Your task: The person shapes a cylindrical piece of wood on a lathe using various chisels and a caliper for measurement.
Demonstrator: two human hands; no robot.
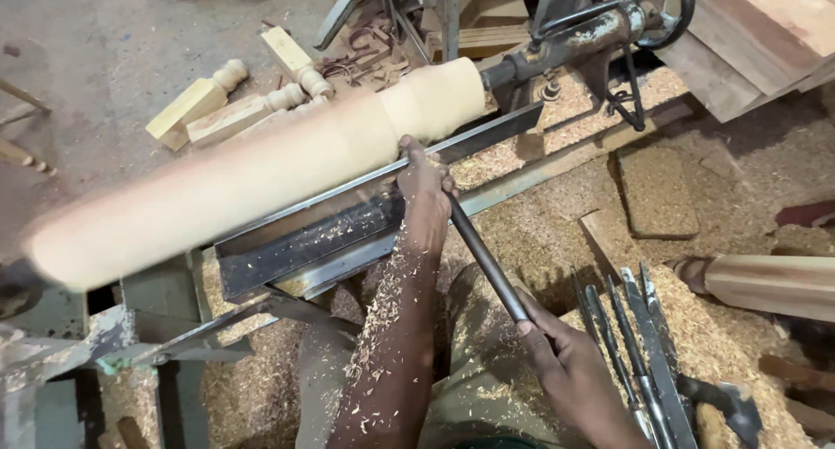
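Sawdust-strewn workshop floor (539, 232). Right hand (574, 371) wrapped around chisel (487, 262) handle at five o'clock; left hand (426, 188) clamped over its shaft on steel tool rest (348, 188). Chisel aimed toward eleven o'clock, tip against blurred wooden spindle (252, 175) lying eight-to-two.

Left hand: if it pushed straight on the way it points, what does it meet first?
The left hand rests on the metal tool rest, pointing up-frame. Going on, it would most likely meet the blurred wooden workpiece just beyond the rail; the gap between them is hard to judge.

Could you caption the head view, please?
Both hands steady a turning chisel against a spinning wooden spindle.
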